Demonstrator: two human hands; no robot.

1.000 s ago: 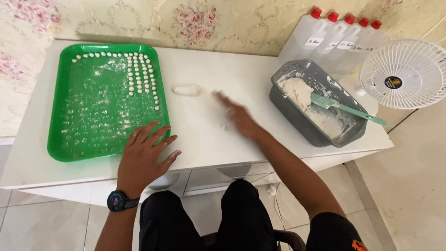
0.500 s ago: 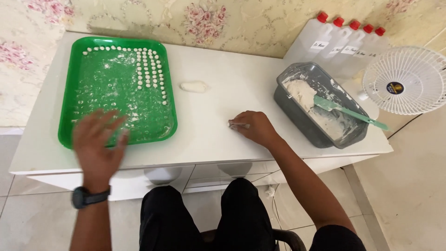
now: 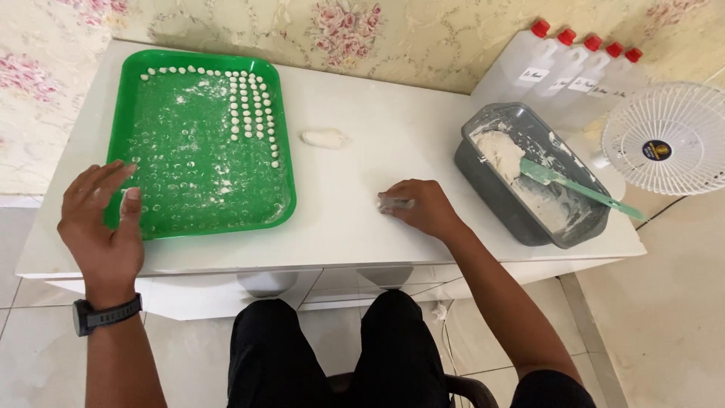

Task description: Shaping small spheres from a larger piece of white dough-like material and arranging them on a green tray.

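My right hand (image 3: 423, 208) rests on the white table (image 3: 355, 98), its fingers closed on a small piece of white dough (image 3: 387, 202). My left hand (image 3: 102, 223) hovers open over the front left corner of a green tray (image 3: 283, 181), holding nothing; a black watch sits on its wrist. The tray carries rows of small white dough balls (image 3: 253, 106) along its back and right side, with flour dusted over the rest. A larger lump of dough (image 3: 323, 138) lies on the table just right of the tray.
A grey tub (image 3: 483, 177) of dough with a green spatula (image 3: 578, 185) stands at the right. Behind it are several clear bottles with red caps (image 3: 574, 64), and a white fan (image 3: 664, 140) at the far right. A flowered wall backs the table.
My left hand has moved left from the table's front edge to the tray's left corner. My right hand has drawn back and settled on the table with a bit of dough.
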